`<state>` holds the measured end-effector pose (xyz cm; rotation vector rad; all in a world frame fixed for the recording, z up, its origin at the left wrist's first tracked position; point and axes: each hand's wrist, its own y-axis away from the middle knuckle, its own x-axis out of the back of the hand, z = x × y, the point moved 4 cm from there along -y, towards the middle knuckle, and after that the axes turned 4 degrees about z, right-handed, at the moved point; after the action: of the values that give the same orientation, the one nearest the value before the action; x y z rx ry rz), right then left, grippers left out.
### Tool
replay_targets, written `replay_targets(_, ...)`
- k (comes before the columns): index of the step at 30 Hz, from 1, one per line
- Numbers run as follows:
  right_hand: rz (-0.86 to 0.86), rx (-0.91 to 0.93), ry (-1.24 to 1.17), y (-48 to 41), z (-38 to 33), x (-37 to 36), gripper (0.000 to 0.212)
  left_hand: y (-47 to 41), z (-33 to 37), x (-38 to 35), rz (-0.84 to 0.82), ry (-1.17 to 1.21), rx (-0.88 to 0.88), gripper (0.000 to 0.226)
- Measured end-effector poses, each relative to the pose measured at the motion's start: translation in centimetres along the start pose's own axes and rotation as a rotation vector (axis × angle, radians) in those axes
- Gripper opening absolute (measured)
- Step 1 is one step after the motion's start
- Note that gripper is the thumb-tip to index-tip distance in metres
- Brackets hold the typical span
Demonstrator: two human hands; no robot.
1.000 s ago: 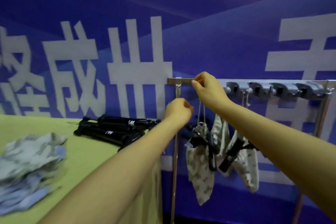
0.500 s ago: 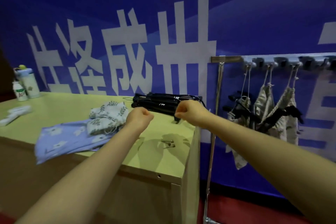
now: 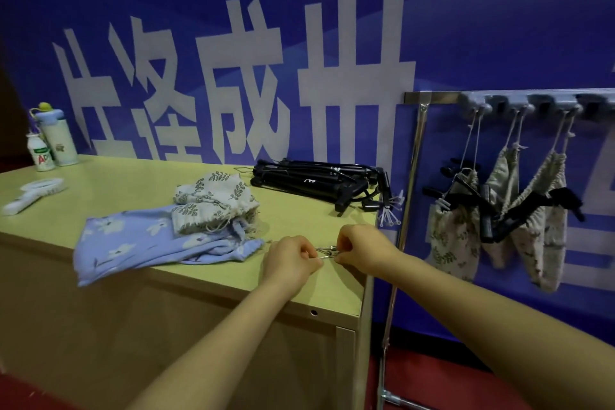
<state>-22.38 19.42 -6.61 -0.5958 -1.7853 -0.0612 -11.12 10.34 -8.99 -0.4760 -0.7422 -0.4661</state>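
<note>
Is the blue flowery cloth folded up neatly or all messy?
Messy. The light blue cloth with white flowers lies rumpled on the yellow-green tabletop, one corner drooping over the front edge.

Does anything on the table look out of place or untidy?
The blue floral cloth lies crumpled, drooping over the table's front edge, leaf-print bags heaped on it. Nothing looks spilled or damaged.

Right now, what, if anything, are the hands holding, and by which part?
The left hand pinches the small metal clips at their left end, the right hand at their right end.
</note>
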Motion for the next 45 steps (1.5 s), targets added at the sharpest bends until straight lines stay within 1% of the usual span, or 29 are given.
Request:
replay_targets(4, 0.016, 0.049, 0.004, 0.1, -0.1, -0.3, 0.016, 0.2, 0.6, -0.4, 0.043, -0.016, -0.019, 0.011)
replay_targets(6, 0.016, 0.068, 0.015, 0.2, -0.2, -0.4, 0.014, 0.3, 0.6, -0.5, 0.058, -0.002, -0.013, 0.017)
replay_targets(9, -0.031, 0.091, 0.049, 0.5, -0.8, -0.4, 0.011, 0.4, 0.8, -0.4, 0.041, -0.008, -0.009, 0.023)
replay_targets(12, -0.067, 0.087, 0.012, 0.1, -1.9, 0.0, 0.008, -0.1, 0.3, 1.0, 0.039, 0.038, 0.009, 0.022)
replay_targets(13, -0.053, 0.076, -0.041, -0.3, -2.5, 0.2, 0.009, -0.4, -0.1, 2.1, 0.076, 0.066, 0.023, 0.018)
replay_targets(15, -0.020, 0.034, -0.164, -1.2, -3.8, 0.3, 0.013, -1.2, -1.1, 4.9, 0.242, 0.046, 0.023, 0.008)
replay_targets(17, 0.000, 0.007, -0.246, -2.1, -5.3, 0.0, 0.014, -2.0, -2.4, 7.9, 0.431, -0.074, 0.029, 0.012)
replay_targets(19, 0.007, -0.009, -0.322, -3.0, -6.7, -0.6, 0.013, -2.9, -3.8, 10.2, 0.529, -0.233, 0.090, 0.024)
replay_targets(21, 0.016, -0.022, -0.374, -3.5, -7.6, -1.2, 0.012, -3.8, -5.1, 11.3, 0.521, -0.367, 0.113, 0.033)
replay_targets(24, 0.018, -0.032, -0.454, -4.4, -8.4, -2.0, 0.012, -5.3, -7.4, 11.7, 0.447, -0.446, 0.101, 0.042)
replay_targets(25, 0.014, -0.034, -0.482, -4.6, -8.5, -2.3, 0.011, -5.6, -7.9, 11.8, 0.440, -0.457, 0.095, 0.041)
replay_targets(27, -0.004, -0.041, -0.549, -5.2, -8.7, -3.0, 0.009, -6.0, -8.6, 12.3, 0.449, -0.475, 0.078, 0.030)
replay_targets(29, -0.040, -0.070, -0.667, -5.6, -9.1, -3.4, 0.016, -6.2, -8.8, 12.9, 0.468, -0.475, 0.053, 0.014)
replay_targets(30, -0.059, -0.097, -0.762, -5.9, -9.4, -3.6, 0.021, -6.1, -8.7, 13.3, 0.476, -0.445, 0.034, 0.011)
replay_targets(33, -0.118, -0.169, -1.103, -6.6, -10.9, -3.5, 0.024, -6.8, -8.6, 14.7, 0.434, -0.284, 0.030, 0.024)
replay_targets(36, -0.142, -0.153, -1.239, -7.8, -12.7, -2.9, 0.023, -8.4, -8.3, 16.4, 0.356, -0.265, -0.014, 0.029)
replay_targets(39, -0.175, -0.167, -1.333, -8.9, -14.5, -2.6, 0.016, -9.0, -7.5, 18.2, 0.253, -0.278, -0.055, 0.036)
replay_targets(40, -0.190, -0.174, -1.394, -9.3, -15.1, -2.5, 0.015, -8.9, -7.2, 18.8, 0.257, -0.267, -0.075, 0.040)
replay_targets(42, -0.186, -0.186, -1.510, -10.1, -16.4, -2.0, 0.015, -8.8, -6.7, 20.3, 0.325, -0.201, -0.091, 0.045)
replay_targets(44, -0.163, -0.188, -1.602, -10.9, -17.1, -1.3, 0.021, -8.8, -6.3, 21.5, 0.399, -0.100, -0.065, 0.044)
replay_targets(45, -0.154, -0.187, -1.643, -11.2, -17.5, -0.8, 0.024, -8.8, -6.1, 22.0, 0.405, -0.044, -0.042, 0.043)
